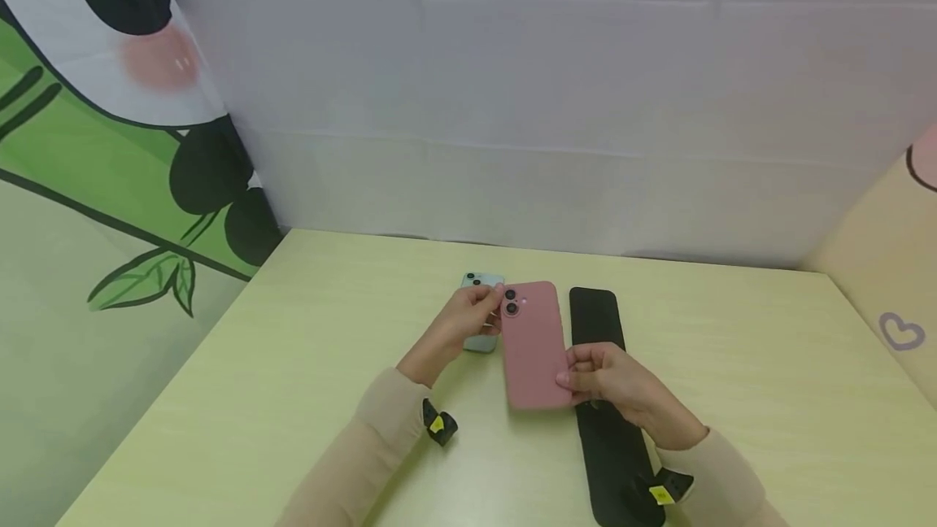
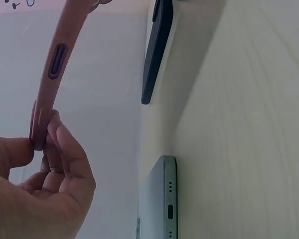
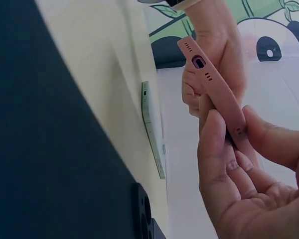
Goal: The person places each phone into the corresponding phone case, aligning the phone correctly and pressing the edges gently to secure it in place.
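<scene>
**Matte pink rounded-rectangular phone (image 1: pixel 534 356) pinched at opposite corners**

The left hand (image 1: pixel 464 315) pinches its upper-left corner, the right hand (image 1: pixel 616 381) its lower-right, above the pale wood-grained table (image 1: pixel 234 397). A light, even pinch, clear of the dark round lenses (image 1: pixel 512 308), should hold best. Close left of the pink phone lies a pale-green rectangular phone (image 1: pixel 481 343); close right, something flat and black (image 1: pixel 618 462). Wider room seems farther left of it; the table's back edge lies beyond.

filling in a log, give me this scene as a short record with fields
held: pink phone case, lifted off the table
left hand: pinches its upper left edge
right hand: pinches its lower right edge
left side: pale green phone, partly hidden by the left hand
right side: long black shape, partly behind the right hand; one item or several, cannot tell
</scene>
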Demonstrator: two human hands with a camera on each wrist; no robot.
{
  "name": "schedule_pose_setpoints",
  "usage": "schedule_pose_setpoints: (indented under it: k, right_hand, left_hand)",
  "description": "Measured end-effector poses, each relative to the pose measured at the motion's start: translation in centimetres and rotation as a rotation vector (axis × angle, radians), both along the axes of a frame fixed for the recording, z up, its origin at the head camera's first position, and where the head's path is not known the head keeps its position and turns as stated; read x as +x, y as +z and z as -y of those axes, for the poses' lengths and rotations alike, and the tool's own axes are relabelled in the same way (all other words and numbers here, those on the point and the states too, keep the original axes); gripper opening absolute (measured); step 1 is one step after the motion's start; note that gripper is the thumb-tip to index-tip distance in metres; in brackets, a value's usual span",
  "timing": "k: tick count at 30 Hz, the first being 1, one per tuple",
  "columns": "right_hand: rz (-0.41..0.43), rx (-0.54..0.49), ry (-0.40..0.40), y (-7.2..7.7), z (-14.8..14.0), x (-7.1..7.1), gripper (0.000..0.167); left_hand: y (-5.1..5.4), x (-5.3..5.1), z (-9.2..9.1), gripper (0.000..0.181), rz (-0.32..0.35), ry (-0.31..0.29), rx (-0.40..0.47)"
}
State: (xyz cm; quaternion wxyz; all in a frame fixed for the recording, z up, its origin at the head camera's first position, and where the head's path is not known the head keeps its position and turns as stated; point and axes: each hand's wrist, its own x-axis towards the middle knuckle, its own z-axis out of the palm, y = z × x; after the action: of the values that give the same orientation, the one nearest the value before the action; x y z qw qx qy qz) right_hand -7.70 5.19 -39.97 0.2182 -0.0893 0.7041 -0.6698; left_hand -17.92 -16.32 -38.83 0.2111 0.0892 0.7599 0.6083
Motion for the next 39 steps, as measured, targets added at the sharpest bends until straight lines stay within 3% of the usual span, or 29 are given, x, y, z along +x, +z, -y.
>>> schedule_pose_setpoints:
  k: [6,10,16,22,26,30,36,39]
  right_hand:
    - [-0.085,0.121,-0.033,0.1,0.2,0.0,0.034]
    - [-0.153,0.276,-0.113,-0.2,0.7,-0.1,0.032]
    - [-0.253,0.541,-0.21,-0.5,1.7,-0.2,0.045]
    - [-0.357,0.711,-0.194,-0.3,2.2,-0.2,0.056]
    - [-0.384,0.741,-0.16,-0.2,2.6,-0.4,0.059]
    - [-0.403,0.704,-0.119,-0.3,3.0,-0.6,0.059]
    - [-0.387,0.749,-0.115,-0.5,3.4,-0.8,0.073]
    - [-0.381,0.787,-0.116,-0.5,3.5,-0.8,0.076]
  left_hand:
    - [-0.1,-0.6,-1.2,0.034,-0.032,0.015,-0.082]
    - [-0.5,-1.3,-2.1,0.033,-0.047,0.04,-0.132]
    - [-1.1,-2.0,-2.8,0.033,-0.033,0.063,-0.174]
    - [-1.6,-2.4,-2.9,0.034,-0.019,0.069,-0.248]
    - [-1.8,-2.5,-3.0,0.034,-0.025,0.07,-0.299]
    - [-2.0,-2.6,-3.1,0.031,-0.08,0.066,-0.368]
    - [-2.4,-2.6,-3.3,0.027,-0.243,-0.03,-0.478]
    - [-2.4,-2.4,-3.4,0.03,-0.268,-0.064,-0.508]
